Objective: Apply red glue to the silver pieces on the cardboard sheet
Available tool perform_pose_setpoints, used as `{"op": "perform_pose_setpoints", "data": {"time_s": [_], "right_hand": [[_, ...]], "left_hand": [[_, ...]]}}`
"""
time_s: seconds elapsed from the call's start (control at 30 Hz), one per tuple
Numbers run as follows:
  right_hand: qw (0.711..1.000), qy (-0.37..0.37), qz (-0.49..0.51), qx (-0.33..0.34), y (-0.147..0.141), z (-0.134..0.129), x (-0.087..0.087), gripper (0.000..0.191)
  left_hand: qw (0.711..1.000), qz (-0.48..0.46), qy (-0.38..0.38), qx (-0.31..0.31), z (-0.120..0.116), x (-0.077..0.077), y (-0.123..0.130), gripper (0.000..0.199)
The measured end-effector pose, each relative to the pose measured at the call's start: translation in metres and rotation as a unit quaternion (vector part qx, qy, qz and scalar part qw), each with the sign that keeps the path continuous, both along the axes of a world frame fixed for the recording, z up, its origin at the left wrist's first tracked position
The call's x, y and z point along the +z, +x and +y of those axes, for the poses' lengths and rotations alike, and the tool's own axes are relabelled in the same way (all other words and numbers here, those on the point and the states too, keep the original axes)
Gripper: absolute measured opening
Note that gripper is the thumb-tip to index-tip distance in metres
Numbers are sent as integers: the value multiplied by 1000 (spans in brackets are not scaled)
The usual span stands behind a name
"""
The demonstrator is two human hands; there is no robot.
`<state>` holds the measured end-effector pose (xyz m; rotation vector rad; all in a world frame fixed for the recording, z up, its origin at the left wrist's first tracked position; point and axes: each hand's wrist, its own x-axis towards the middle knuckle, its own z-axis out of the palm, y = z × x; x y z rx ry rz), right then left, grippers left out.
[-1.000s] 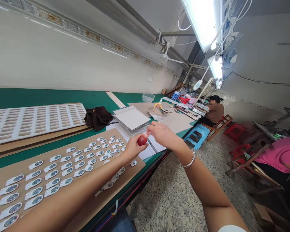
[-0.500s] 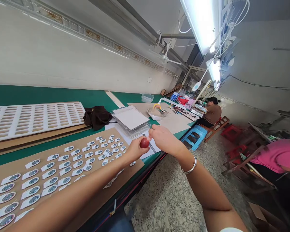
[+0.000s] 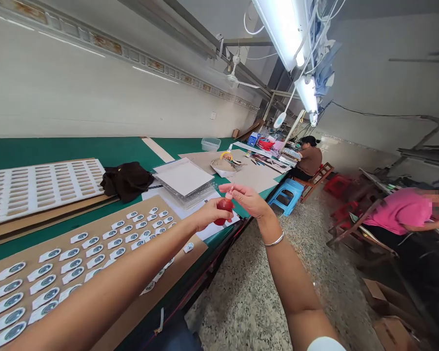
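Note:
My left hand (image 3: 209, 214) is wrapped round a small squeeze bottle (image 3: 224, 210) of red liquid, held upright above the table's front edge. The bottle has a pale pink top (image 3: 229, 195) with a thin tip. At that top the thumb and fingers of my right hand (image 3: 247, 199) close in a loose pinch; what exactly lies between them is partly hidden. Below and left of my hands, many round dark emblems (image 3: 94, 250) on white backings lie in rows on a brown board (image 3: 106, 225). My left forearm covers some of them.
Stacked clear-wrapped sheets (image 3: 185, 176) lie just beyond my hands, beside a dark cloth bag (image 3: 127, 180). A white slotted tray (image 3: 40, 187) is at the left. Farther off are a bowl (image 3: 224, 169), a plastic box (image 3: 210, 144), a blue stool (image 3: 287, 196) and two seated people.
The view has turned right. The bottle, tilted with its end toward me before, now stands upright. My right hand's fingers have straightened at its top.

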<state>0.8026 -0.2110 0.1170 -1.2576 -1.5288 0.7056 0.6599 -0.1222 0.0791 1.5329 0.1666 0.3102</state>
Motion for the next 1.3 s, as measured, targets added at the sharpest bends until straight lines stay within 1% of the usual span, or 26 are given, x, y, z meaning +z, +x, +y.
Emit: {"op": "perform_pose_setpoints", "data": {"time_s": [0.07,0.13,0.27,0.33,0.4,0.47,0.5,0.53,0.6,0.67,0.7,0.73,0.8,0.87,0.9,0.93,1.0,1.07,1.13,1.17,1.23,1.3], "right_hand": [[1000,-1,-8,-2,4,3,-12,34],[999,1,-41,-27,9,10,-23,32],[991,4,-103,-86,16,27,-52,27],[989,6,-110,-93,16,34,-66,25],[989,11,-117,-94,13,39,-79,22],[989,18,-116,-90,8,41,-89,21],[989,21,-117,-88,6,41,-92,21],[989,26,-119,-89,4,40,-95,21],[985,31,-137,-98,3,40,-99,21],[983,29,-149,-106,2,39,-101,22],[982,26,-151,-107,3,39,-101,23],[983,23,-151,-106,3,39,-101,23],[983,16,-150,-103,2,40,-101,23],[984,10,-147,-102,1,40,-100,22],[984,8,-144,-102,0,40,-100,22],[985,6,-141,-101,-1,40,-100,22],[986,4,-132,-101,-2,40,-99,23],[987,2,-123,-105,-3,39,-99,24],[987,-3,-116,-107,-4,39,-98,24],[988,-5,-113,-108,-4,38,-97,24],[988,-10,-106,-108,-5,38,-95,25],[989,-14,-104,-108,-6,38,-94,25]], "left_hand": [[1000,0,7,0,1,-9,8,31],[1000,4,22,11,8,-20,15,29],[997,20,60,40,32,-52,27,33],[995,33,82,44,41,-68,31,34],[992,48,109,44,45,-80,32,32],[986,63,143,51,44,-85,27,31],[982,67,164,59,43,-84,24,33],[977,71,189,70,43,-81,18,36],[963,76,244,91,52,-68,2,49],[942,93,297,124,74,-50,-21,58],[928,110,321,153,91,-40,-35,53],[909,132,345,196,111,-32,-51,46],[860,183,384,283,157,-20,-82,44],[805,234,420,348,201,-18,-109,53],[763,275,447,378,220,-20,-119,61],[726,316,467,393,235,-25,-128,66],[698,362,487,381,256,-38,-136,65],[692,397,497,342,267,-53,-135,52],[686,426,504,307,273,-68,-129,36],[682,437,506,297,275,-73,-126,32],[672,451,511,289,278,-81,-120,30],[667,453,514,292,281,-83,-116,32]]}}
